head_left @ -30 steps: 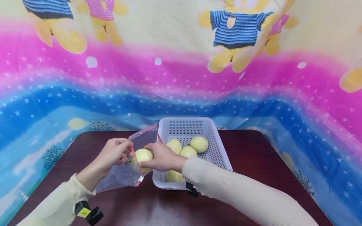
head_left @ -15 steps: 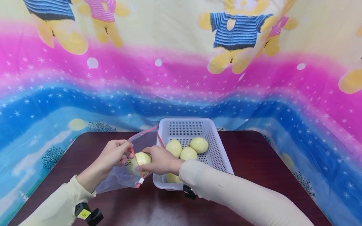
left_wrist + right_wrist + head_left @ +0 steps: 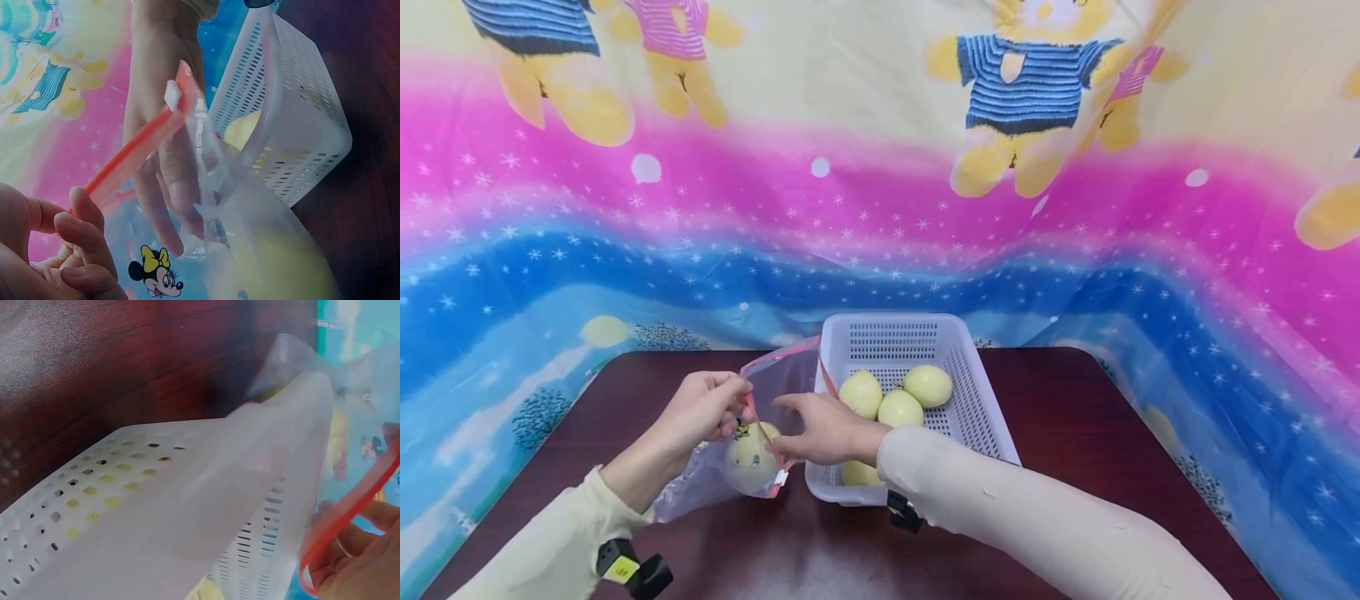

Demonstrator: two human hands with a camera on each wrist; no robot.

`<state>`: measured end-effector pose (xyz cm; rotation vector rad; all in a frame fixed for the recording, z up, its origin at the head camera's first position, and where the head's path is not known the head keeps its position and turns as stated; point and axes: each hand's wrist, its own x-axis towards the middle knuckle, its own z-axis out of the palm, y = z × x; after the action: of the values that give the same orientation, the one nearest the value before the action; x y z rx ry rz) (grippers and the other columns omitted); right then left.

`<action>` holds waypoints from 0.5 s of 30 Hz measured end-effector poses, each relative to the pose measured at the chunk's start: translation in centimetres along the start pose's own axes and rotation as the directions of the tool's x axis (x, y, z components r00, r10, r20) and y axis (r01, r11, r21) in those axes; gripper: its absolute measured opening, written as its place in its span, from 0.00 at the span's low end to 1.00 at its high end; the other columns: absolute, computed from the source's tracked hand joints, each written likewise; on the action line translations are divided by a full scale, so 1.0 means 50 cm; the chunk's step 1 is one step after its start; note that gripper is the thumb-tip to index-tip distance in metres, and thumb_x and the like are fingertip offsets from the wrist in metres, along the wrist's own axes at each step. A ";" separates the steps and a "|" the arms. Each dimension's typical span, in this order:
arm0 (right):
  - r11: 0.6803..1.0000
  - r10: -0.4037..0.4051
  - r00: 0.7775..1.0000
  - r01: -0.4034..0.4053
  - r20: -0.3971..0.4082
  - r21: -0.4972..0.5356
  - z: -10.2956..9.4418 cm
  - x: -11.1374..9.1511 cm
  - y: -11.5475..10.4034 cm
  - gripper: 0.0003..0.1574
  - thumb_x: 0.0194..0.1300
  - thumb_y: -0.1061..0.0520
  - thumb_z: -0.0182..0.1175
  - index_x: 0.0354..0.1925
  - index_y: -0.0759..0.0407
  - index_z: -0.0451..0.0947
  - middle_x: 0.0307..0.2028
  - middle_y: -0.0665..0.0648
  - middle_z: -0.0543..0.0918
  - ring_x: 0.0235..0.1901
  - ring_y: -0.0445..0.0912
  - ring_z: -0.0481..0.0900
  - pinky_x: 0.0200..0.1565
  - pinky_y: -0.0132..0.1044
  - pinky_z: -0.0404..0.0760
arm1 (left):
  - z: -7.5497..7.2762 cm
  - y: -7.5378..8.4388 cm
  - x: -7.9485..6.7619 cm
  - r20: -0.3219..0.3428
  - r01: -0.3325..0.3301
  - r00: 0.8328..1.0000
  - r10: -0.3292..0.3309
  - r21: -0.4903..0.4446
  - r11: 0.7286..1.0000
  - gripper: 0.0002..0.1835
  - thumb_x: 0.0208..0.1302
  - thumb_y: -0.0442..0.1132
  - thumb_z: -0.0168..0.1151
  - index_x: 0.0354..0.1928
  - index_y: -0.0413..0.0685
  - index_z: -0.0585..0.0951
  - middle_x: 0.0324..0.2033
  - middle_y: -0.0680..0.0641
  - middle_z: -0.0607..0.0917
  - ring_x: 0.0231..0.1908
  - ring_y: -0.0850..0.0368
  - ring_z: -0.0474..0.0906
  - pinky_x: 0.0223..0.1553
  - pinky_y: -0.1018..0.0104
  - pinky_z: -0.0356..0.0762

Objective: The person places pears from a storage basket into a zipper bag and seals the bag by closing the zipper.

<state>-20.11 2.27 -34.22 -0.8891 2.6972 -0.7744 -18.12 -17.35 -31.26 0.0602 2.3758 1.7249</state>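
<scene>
My left hand (image 3: 703,410) pinches the red zip edge of a clear zip bag (image 3: 696,487) printed with cartoon mouse figures. One round pale yellow-green fruit (image 3: 749,463) lies low in the bag, seen through its plastic. At the bag's mouth, the right hand (image 3: 829,429) has its fingers loosely spread and holds nothing. Those fingers hang inside the opening in the left wrist view, apart from the fruit (image 3: 281,265). A white slider (image 3: 173,95) sits at one end of the red zip. Part of the bag's far side is hidden by my right hand.
A white perforated plastic basket (image 3: 988,408) stands just right of the bag. Several similar fruits (image 3: 927,386) lie in it, some hidden behind the right forearm. Both stand on a dark reddish-brown table (image 3: 1060,417), with a printed cloth (image 3: 880,225) hanging behind.
The right hand has let go of the fruit, which has dropped from the bag's mouth to lower inside. My left hand keeps its hold on the zip edge, almost unmoved.
</scene>
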 end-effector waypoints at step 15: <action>0.974 -0.103 0.990 0.121 -0.101 0.190 -0.033 -0.023 0.020 0.20 0.69 0.51 0.62 0.55 0.58 0.82 0.45 0.52 0.87 0.41 0.39 0.79 0.48 0.31 0.79 | -0.007 0.002 -0.004 -0.040 -0.003 0.999 0.004 0.010 1.000 0.14 0.71 0.39 0.50 0.31 0.40 0.79 0.18 0.55 0.80 0.15 0.65 0.68 0.19 0.73 0.64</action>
<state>-20.24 4.31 -33.36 -0.9870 2.6057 -1.1079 -18.00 -17.67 -31.01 0.0317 2.4145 1.7315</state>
